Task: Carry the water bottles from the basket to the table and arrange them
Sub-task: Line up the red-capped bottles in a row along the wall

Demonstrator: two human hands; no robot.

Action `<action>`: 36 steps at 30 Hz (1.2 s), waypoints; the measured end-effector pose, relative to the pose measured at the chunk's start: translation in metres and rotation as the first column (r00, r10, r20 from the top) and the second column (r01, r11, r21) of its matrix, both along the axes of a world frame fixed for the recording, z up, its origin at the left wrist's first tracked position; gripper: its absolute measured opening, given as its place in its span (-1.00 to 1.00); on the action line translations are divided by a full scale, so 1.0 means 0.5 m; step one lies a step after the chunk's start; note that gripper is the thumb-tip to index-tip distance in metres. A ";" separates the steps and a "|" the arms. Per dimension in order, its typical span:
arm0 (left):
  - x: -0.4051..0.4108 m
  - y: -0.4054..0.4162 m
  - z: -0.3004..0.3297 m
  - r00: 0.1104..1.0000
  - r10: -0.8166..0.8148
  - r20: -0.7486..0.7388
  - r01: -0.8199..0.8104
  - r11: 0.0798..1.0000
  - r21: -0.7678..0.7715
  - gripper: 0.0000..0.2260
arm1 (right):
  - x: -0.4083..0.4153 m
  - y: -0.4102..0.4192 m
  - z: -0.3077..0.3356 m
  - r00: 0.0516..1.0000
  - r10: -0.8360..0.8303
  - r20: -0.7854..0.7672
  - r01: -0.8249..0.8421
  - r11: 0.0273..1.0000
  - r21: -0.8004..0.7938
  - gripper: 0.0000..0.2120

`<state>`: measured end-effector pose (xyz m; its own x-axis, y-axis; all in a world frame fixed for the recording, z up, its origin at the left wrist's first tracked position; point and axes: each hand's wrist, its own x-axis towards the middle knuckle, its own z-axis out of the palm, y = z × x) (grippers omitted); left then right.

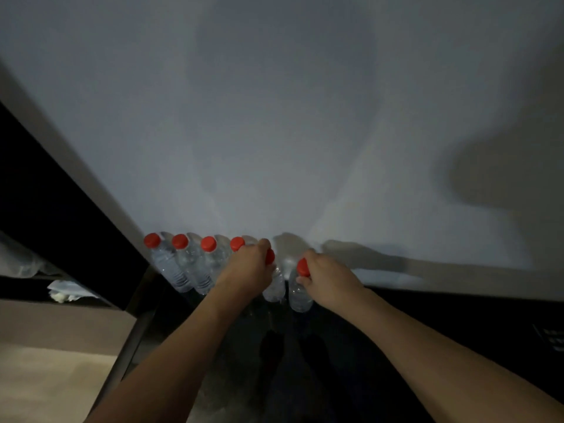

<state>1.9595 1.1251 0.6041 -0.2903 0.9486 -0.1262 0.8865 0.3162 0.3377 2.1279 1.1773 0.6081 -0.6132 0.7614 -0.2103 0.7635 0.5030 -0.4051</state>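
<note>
Four clear plastic red-capped water bottles [183,264] already line the pale grey table [305,132] edge at lower centre; your left hand [248,267] and right hand [328,277] each curl around another bottle's neck, basket unseen.

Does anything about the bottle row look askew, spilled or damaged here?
Nothing stands out. Four red-capped bottles stand side by side against the wall; the left hand and right hand each grip one more beside them. No spill visible.
</note>
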 end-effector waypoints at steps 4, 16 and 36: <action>-0.042 0.039 -0.038 0.999 0.024 0.028 -0.025 0.999 0.032 -0.80 | -0.070 0.046 -0.037 1.000 -0.012 0.003 0.012 1.000 -0.006 -0.67; -0.008 0.034 -0.052 0.996 0.082 0.030 -0.081 0.997 -0.012 -0.54 | -0.030 0.070 -0.051 0.989 -0.016 -0.150 0.003 0.996 -0.087 -0.47; 0.903 -0.086 0.129 0.930 -0.330 0.162 0.273 0.914 0.299 -0.70 | 0.992 0.035 0.054 0.965 -0.199 0.174 0.216 0.972 -0.090 -0.67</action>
<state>2.4112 1.0820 0.6685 0.0200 0.9928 0.1182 0.8272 -0.0828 0.5558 2.6241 1.1946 0.6352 -0.3949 0.8358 -0.3814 0.9065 0.2871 -0.3095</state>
